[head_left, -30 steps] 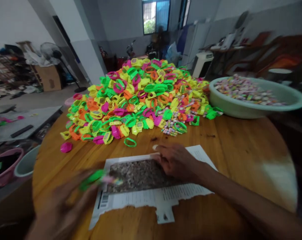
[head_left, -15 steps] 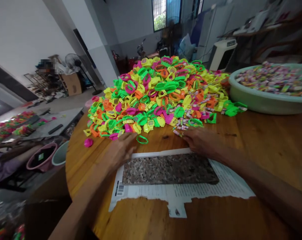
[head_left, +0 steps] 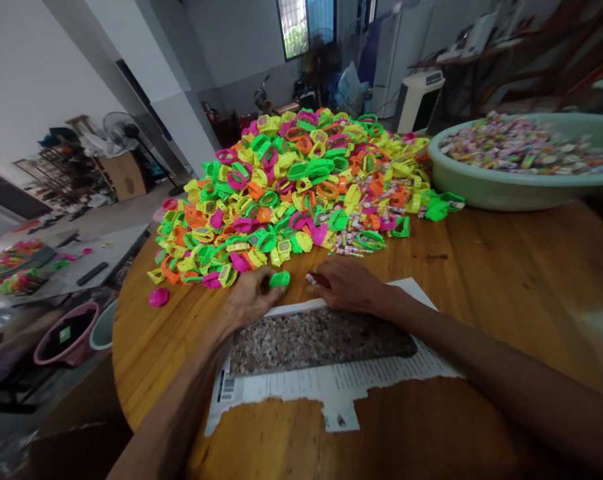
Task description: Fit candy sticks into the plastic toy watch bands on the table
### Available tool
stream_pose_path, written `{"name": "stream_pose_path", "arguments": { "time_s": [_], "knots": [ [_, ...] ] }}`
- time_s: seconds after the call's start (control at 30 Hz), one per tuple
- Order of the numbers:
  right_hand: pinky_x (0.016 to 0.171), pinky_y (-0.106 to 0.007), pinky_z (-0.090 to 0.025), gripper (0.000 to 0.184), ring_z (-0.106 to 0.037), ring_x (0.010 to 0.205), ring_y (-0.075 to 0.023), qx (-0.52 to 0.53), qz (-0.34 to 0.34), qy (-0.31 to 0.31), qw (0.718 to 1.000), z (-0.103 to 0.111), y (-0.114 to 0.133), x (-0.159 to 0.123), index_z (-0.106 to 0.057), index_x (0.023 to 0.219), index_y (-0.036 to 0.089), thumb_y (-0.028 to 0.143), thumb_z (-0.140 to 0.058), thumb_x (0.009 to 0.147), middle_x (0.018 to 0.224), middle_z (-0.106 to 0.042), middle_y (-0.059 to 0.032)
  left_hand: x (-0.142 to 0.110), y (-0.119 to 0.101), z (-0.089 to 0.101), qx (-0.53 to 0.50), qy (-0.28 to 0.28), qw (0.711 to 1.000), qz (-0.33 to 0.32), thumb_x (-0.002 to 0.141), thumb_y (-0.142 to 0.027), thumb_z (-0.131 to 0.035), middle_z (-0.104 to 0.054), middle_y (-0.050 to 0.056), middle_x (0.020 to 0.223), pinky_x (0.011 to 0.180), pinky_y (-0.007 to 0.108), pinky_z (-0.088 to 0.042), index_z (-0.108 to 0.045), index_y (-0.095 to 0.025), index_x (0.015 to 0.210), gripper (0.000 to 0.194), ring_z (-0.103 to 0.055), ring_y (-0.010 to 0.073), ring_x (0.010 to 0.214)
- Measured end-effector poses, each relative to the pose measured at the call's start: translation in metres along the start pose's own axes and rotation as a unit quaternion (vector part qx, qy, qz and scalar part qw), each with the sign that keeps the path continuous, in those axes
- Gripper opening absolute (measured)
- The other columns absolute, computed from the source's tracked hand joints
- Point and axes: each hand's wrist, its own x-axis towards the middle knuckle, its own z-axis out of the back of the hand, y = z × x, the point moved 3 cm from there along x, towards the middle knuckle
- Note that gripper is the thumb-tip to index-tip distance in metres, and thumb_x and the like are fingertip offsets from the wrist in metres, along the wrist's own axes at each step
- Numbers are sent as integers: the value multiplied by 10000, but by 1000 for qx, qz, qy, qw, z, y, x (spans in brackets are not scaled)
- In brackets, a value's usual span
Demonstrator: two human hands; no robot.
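Note:
My left hand (head_left: 251, 297) is closed on a green plastic toy watch (head_left: 280, 279) at the near edge of a big heap of them. Pinched in my right hand (head_left: 344, 285) is a small wrapped candy roll (head_left: 311, 279), its end pointing toward the watch but apart from it. Below both hands lies a speckled stone slab (head_left: 316, 340) on a torn printed paper sheet (head_left: 341, 420). The heap of toy watches (head_left: 281, 193), in green, yellow, orange and pink, rises just beyond my hands. Several loose candy rolls (head_left: 348, 251) lie at its front right.
A pale green basin (head_left: 506, 190) full of small wrapped pieces stands on the round wooden table (head_left: 506, 280) at right. One pink piece (head_left: 158, 297) lies apart at left. Beyond the table's left edge are a pink tub (head_left: 66, 350) and a low grey table (head_left: 88, 267).
My left hand has picked up the green watch from before the heap. My right hand has moved left and nearer with a candy roll. The camera view has shifted slightly right.

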Motion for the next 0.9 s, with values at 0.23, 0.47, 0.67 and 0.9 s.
{"name": "stream_pose_path", "arguments": {
  "time_s": [0.23, 0.47, 0.67, 0.9],
  "knots": [
    [710, -290, -348, 104, -594, 851, -204, 8, 48, 18, 999, -5, 10, 12, -657, 898, 120, 165, -573, 856, 876, -672, -107, -4, -18, -14, -296, -25, 953, 57, 798, -414, -720, -593, -17, 707, 565, 230, -458, -617, -129, 1219, 519, -546, 114, 610],
    [666, -300, -307, 190, -523, 738, -168, 87, 17, -32, 996, 23, 9, -34, -595, 847, 136, 206, -461, 963, 840, -628, -71, -6, -30, -30, -346, -53, 936, 46, 761, -375, -772, -668, 19, 797, 632, 228, -501, -598, -151, 947, 340, -631, 128, 702],
    [707, -306, -339, 131, -518, 790, -187, 150, 15, -39, 988, 19, 23, -66, -601, 897, 137, 181, -482, 929, 881, -609, -78, -22, -22, -31, -283, 23, 959, -20, 839, -308, -695, -699, 108, 1134, 886, 346, -540, -542, -153, 1327, 534, -670, 205, 1003],
    [728, -319, -361, 200, -516, 812, -198, 160, 29, -79, 983, 9, 31, -70, -594, 892, 152, 228, -431, 979, 861, -583, -78, -35, -33, -20, -143, 39, 981, -125, 911, -259, -608, -691, 75, 1140, 948, 355, -517, -673, -186, 1181, 287, -637, 197, 1071]
  ]
}}
